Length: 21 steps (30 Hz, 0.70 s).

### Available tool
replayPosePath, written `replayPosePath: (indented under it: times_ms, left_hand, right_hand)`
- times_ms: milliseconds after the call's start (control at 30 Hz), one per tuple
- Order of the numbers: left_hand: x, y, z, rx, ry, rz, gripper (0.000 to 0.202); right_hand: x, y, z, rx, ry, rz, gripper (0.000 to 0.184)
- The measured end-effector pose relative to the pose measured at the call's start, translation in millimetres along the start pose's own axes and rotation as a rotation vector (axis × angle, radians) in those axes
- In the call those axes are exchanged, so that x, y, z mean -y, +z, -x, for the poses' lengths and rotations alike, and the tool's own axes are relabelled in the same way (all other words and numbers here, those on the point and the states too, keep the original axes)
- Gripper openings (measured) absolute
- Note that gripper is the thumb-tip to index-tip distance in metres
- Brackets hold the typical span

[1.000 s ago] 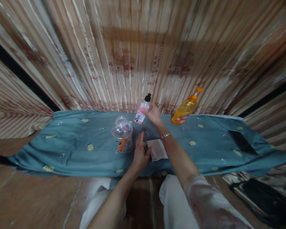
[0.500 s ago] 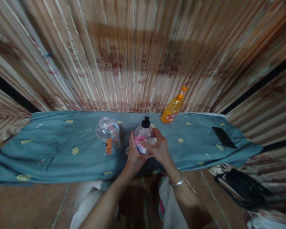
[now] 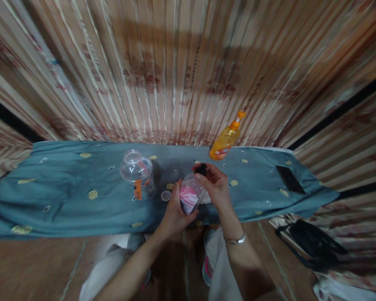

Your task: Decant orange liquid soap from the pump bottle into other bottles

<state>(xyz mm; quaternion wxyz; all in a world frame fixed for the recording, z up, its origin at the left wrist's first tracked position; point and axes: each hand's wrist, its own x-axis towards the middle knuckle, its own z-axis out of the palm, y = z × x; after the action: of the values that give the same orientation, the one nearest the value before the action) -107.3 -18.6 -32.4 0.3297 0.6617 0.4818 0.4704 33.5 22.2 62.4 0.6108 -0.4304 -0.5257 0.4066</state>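
Observation:
A clear plastic bottle with a pink and white label is tilted to the right above the cloth. My left hand wraps around its body from the left and below. At the bottle's top, my right hand pinches the black cap between thumb and fingers. Whether the cap is loose on the neck cannot be made out. A small clear round lid lies on the cloth left of the bottle. Something white, partly hidden behind the bottle and my right hand, lies on the cloth.
A clear plastic cup with a domed lid and orange print stands to the left. An orange pump bottle is at the back edge, and a black phone lies at the right. Blue cloth covers the table; a dark bag sits below right.
My right hand has moved from the bottle's body up to its black cap. The bottle has tipped to the right in my left hand, and the small round lid shows more fully.

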Motion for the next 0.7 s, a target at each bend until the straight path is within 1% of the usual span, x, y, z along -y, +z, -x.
replayPosePath:
  times_ms: [100, 233, 467, 700]
  left_hand:
    - [-0.4, -2.7, 1.2, 0.020, 0.002, 0.001, 0.107]
    - [-2.6, -6.0, 0.3, 0.050, 0.012, -0.013, 0.107]
    - [-4.3, -7.0, 0.6, 0.084, 0.043, 0.008, 0.107]
    - [-10.8, -9.3, 1.8, 0.115, 0.001, 0.062, 0.106]
  right_hand:
    - [-0.5, 2.2, 0.5, -0.040, 0.050, -0.052, 0.035]
    - [-1.7, 2.9, 0.4, -0.040, 0.090, -0.096, 0.032]
    - [-0.9, -1.3, -0.9, 0.015, 0.079, -0.064, 0.028]
    - [-2.7, -6.9, -1.2, 0.088, 0.055, -0.036, 0.027]
